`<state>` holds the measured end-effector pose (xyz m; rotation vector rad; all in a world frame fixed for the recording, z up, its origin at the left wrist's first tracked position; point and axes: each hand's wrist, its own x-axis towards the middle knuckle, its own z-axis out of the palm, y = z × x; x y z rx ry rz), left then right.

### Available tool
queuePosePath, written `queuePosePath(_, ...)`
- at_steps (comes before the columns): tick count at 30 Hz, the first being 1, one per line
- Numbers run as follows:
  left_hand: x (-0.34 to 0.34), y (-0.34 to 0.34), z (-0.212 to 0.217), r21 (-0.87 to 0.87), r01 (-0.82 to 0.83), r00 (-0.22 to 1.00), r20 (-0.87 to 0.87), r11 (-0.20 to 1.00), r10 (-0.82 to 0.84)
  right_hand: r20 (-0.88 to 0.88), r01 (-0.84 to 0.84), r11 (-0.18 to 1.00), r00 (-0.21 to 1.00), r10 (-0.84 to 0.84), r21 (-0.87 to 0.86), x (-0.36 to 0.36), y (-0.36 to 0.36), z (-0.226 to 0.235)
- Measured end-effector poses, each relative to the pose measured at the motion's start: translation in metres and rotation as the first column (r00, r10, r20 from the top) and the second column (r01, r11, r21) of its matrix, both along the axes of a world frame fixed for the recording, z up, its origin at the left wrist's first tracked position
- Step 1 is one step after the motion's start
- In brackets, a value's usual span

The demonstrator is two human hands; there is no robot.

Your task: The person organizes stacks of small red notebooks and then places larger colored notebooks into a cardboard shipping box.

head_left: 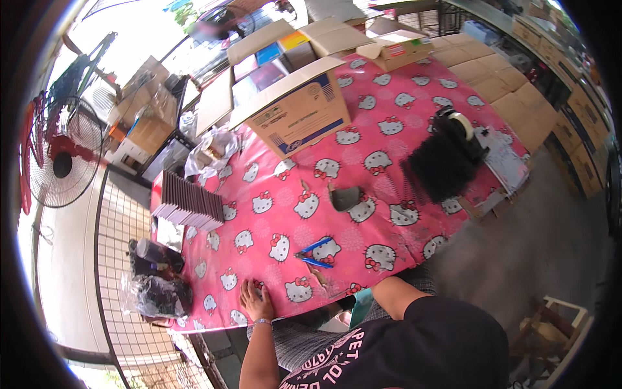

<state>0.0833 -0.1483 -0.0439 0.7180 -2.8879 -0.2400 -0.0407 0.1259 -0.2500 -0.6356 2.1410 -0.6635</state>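
Observation:
My left hand (256,301) lies flat at the near edge of the pink cat-print tablecloth (350,233), fingers stretched out and holding nothing. To its upper right lie nippers with blue handles (317,262), their handles spread. My right arm (392,297) bends down toward my lap; its hand is hidden. Beside that arm, just below the table edge, hangs a teal piece (361,307), possibly cloth. A curved grey-green piece (345,199) sits mid-table. At the left edge stands a row of thin, dark purple-edged pieces (191,202), packed together.
An open carton (301,122) with boxes inside stands at the back. A smaller carton (396,53) is right of it. A black bristly bundle (440,170) and tape roll (462,126) lie right. Black bags (162,295) sit at the left corner, near a fan (63,165).

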Motion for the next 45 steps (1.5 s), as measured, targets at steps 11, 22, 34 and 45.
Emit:
queuePosePath(11,-0.001,0.004,0.008,-0.011,0.011,1.000,0.010,1.000,-0.011,0.005,-0.017,1.000,1.000,0.017,0.018,0.011,-0.012,-0.018)
queuePosePath(22,-0.004,0.002,0.004,-0.027,0.002,1.000,0.020,1.000,-0.001,-0.006,-0.001,1.000,1.000,0.001,0.011,0.020,-0.025,-0.024)
queuePosePath(34,0.010,-0.004,0.004,-0.033,-0.008,1.000,0.024,0.999,0.009,-0.066,-0.032,0.999,0.997,0.032,-0.003,0.031,-0.039,-0.011)
queuePosePath(45,0.020,-0.021,-0.005,0.031,0.033,0.992,-0.120,0.999,-0.029,-0.273,-0.616,0.780,0.773,0.573,-0.109,0.103,-0.001,0.183)
